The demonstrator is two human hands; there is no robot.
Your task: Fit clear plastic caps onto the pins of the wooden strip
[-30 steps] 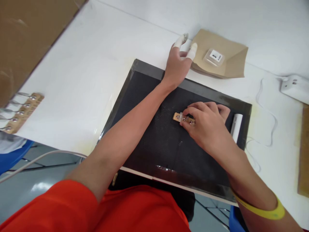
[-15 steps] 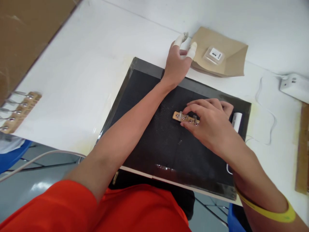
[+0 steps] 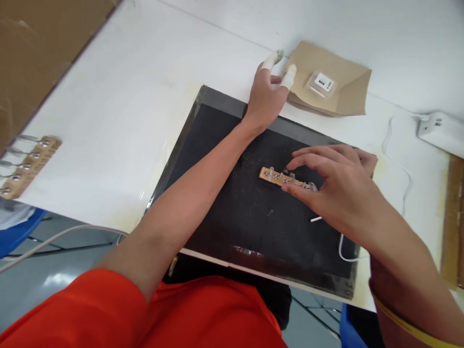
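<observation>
My left hand (image 3: pixel 267 94) is stretched out at the far edge of the black mat (image 3: pixel 232 203), white covers on two of its fingers. Those fingers are apart, beside the left side of a folded brown paper tray (image 3: pixel 351 92). Inside the tray lies a small clear plastic box (image 3: pixel 322 84) with a white label. On the mat rests a narrow wooden strip (image 3: pixel 264 173) with a row of metal studs and small clear pieces. Over its right part my right hand (image 3: pixel 337 179) is open, thumb close to the strip's near edge; whether it touches cannot be made out.
At the table's left edge a wooden strip (image 3: pixel 34 166) holds several metal-ended tools. A brown board (image 3: pixel 47 53) fills the upper left. A white power strip (image 3: pixel 440 128) with a thin cable stands at the right. A white cord (image 3: pixel 342 249) loops over the mat's right side.
My right hand has moved right and its fingers have come off the wooden strip, showing more of it. My left hand has stayed in place.
</observation>
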